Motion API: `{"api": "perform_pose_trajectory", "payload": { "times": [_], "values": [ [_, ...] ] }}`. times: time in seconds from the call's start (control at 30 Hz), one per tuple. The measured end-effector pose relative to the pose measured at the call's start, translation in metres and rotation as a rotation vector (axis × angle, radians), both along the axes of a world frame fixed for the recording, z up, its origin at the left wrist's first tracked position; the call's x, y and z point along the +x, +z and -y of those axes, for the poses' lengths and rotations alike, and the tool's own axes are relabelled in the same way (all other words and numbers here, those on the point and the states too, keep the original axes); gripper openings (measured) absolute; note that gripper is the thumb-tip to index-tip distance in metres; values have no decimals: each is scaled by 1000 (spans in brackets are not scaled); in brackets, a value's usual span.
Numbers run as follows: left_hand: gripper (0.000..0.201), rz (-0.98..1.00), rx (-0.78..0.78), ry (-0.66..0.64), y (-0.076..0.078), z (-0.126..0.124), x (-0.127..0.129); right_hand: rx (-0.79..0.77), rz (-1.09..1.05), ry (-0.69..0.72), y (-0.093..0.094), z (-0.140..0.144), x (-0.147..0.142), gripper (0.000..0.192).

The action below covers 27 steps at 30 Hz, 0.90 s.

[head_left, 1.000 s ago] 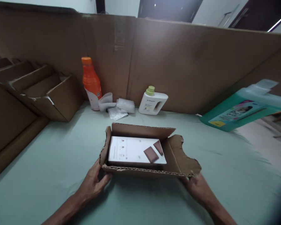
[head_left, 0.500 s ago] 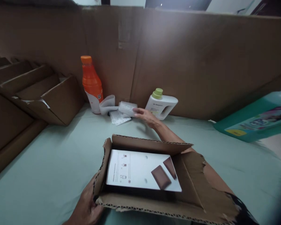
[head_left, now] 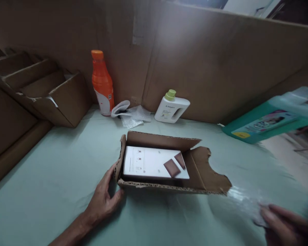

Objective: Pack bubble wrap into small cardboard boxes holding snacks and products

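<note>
A torn, open cardboard box [head_left: 204, 172] lies on the pale green table, and a white product box [head_left: 154, 162] printed with two brown rectangles lies flat inside it. My left hand [head_left: 104, 200] rests against the carton's near left corner, thumb by the front wall. At the lower right edge of view, my right hand [head_left: 284, 223] is closed on a blurred piece of clear bubble wrap [head_left: 246, 203], just right of the carton's torn flap.
At the back wall stand an orange bottle [head_left: 102, 83] and a white jug with a green cap [head_left: 171, 107], with more clear wrap [head_left: 133, 118] between them. Cardboard trays [head_left: 48, 94] sit left, a teal pack [head_left: 269, 119] right. A tall cardboard wall [head_left: 220, 61] rings the table.
My right hand reached back to the bubble wrap beside the white jug, then drew it to the near right. The carton has settled back flat on the table.
</note>
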<state>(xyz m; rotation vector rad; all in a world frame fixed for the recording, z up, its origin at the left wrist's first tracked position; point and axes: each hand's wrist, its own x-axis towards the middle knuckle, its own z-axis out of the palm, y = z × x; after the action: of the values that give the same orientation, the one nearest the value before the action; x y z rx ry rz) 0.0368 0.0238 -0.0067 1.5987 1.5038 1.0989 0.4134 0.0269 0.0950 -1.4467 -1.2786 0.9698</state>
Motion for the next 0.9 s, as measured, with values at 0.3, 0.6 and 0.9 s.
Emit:
{"api": "perform_pose_trajectory", "payload": {
  "times": [0.3, 0.6, 0.9],
  "values": [
    [55, 240, -231, 93, 27, 85, -3, -388, -636, -212, -65, 128, -124, 50],
    [82, 245, -555, -33, 34, 81, 19, -503, -624, 453, -72, 157, -183, 61],
    [59, 176, -536, -86, 37, 63, -12, 31, 476, -253, -81, 57, -40, 84]
  ]
}}
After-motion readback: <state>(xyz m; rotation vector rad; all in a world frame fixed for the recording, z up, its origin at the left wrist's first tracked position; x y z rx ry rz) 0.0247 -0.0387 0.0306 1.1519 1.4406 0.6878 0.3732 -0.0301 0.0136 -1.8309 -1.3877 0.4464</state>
